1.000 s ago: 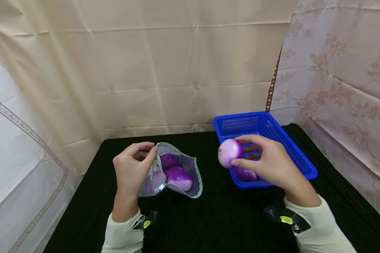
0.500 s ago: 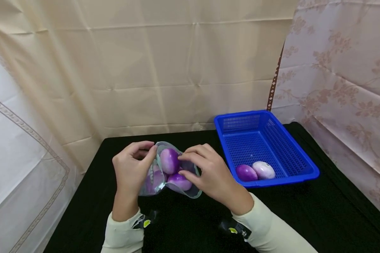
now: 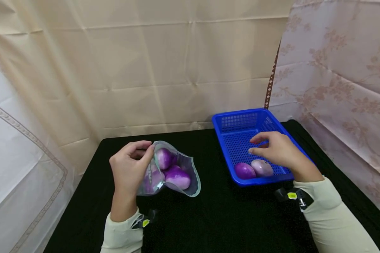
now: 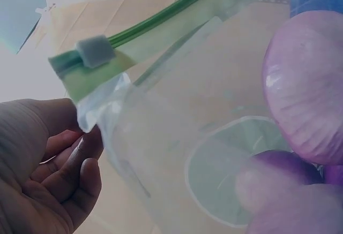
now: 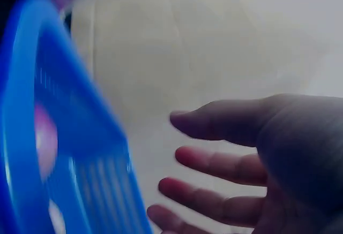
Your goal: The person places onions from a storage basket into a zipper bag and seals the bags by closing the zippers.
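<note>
In the head view my left hand [image 3: 130, 165] pinches the top edge of a clear zip bag [image 3: 195, 177] between thumb and fingertips. The bag's mouth gapes to the right, and several purple onions [image 3: 177, 177] lie inside. The left wrist view shows its green zip strip [image 4: 161, 17] with a pale slider [image 4: 96, 51] just above the fingers. Over the blue basket [image 3: 223, 149], my right hand [image 3: 277, 151] hovers with parted, slightly bent fingers, holding nothing. Below it, a purple onion [image 3: 245, 170] and a paler onion [image 3: 262, 168] sit side by side at the basket's near end.
A black cloth [image 3: 209, 218] covers the table. Behind it hangs a beige curtain [image 3: 177, 70]. A floral curtain [image 3: 342, 70] closes the right side and a white one [image 3: 25, 158] the left. The basket's raised rim surrounds its two onions.
My right hand carried an onion from the basket to the bag, let it go inside, and has returned empty above the basket. My left hand has kept its hold on the bag.
</note>
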A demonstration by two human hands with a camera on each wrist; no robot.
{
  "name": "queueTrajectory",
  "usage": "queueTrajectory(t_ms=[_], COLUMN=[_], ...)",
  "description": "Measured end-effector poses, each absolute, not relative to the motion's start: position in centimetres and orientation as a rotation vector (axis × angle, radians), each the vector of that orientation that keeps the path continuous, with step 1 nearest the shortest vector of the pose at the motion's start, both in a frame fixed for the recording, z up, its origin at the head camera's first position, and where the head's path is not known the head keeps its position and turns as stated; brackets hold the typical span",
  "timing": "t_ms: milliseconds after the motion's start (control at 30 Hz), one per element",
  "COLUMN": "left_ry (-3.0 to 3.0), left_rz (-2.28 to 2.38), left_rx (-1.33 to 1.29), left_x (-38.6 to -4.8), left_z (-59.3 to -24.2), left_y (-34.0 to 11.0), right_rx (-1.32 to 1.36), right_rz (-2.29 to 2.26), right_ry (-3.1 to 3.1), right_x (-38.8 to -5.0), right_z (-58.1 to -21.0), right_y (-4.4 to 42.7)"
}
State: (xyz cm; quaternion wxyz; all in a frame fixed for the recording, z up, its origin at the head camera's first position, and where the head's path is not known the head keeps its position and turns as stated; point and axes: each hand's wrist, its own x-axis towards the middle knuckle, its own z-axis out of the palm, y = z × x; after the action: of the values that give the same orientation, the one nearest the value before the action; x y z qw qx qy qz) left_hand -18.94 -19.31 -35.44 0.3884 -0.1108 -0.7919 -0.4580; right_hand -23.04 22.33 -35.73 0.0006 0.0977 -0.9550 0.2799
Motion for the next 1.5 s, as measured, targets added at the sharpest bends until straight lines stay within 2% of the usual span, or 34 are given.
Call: queueTrajectory(t_ms=[167,400,567,700,867,1133,1267,1500], left_ry=[-2.034,-2.031,-2.024,-2.021,-2.025,-2.036,-2.035,-2.030], left_rz=[-1.165,-1.171,-1.188,-1.197,-1.196,-1.191,-1.194,-1.196], left_rx=[-0.284,-0.285,-0.289,-0.293,-0.282,-0.264,-0.273,-0.273], left_x=[-19.0,-19.0,-19.1,-19.1,-19.0,-18.9,-19.0,-19.0], left_z=[-35.5,-35.6,-35.6,-35.6,-35.5,-35.5,-35.5,-35.5], left_y=[-19.4,-19.4,-19.4,-19.3,-19.4,-19.4,-19.3,-19.4], right_rx=[0.253,0.354,0.322,0.255,0.268,0.719,0.867,0.865], right_rz=[0.824,0.827,0.846,0.820,0.825,1.010,1.003,0.874], right_ry=[-3.213,-3.378,-3.347,-3.235,-2.975,-2.525,-2.431,-2.318], right_x=[-23.8,-24.2,-24.0,-23.1,-21.0,-16.9,-16.6,-17.5], right_z=[-37.9,-39.9,-39.5,-37.7,-34.8,-34.2,-35.0,-36.6], right_y=[25.7,26.6,26.8,26.4,22.1,11.1,7.1,3.5])
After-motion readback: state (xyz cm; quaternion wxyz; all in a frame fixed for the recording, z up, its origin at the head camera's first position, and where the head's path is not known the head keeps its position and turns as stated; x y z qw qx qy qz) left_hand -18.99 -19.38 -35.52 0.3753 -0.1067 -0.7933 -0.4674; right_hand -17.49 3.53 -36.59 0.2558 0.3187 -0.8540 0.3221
